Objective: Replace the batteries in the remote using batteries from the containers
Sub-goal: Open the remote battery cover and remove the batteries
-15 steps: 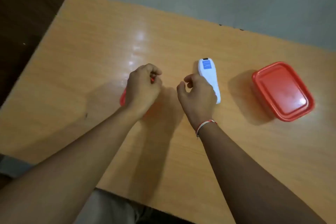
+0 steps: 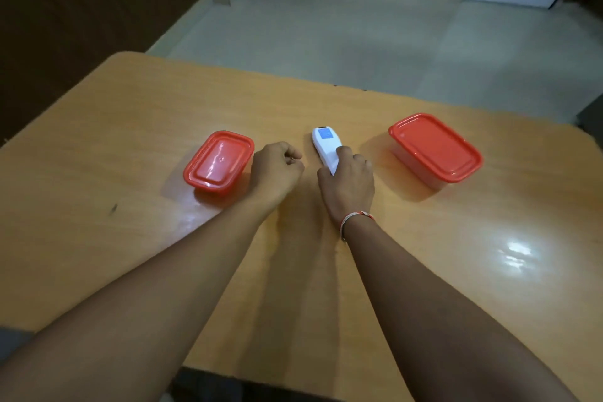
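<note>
Two lidded containers, left (image 2: 218,161) and right (image 2: 435,147), sit toward the table's (image 2: 130,238) far edge, remote (image 2: 326,146) between them. Right hand (image 2: 347,181) clasps the remote's near end; left hand (image 2: 277,170) is fisted, contents unclear. Looks like the pickup step; next: flip it, open the battery cover.

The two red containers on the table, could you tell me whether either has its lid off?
No, both the small container and the large container have their red lids seated flat on top.
</note>
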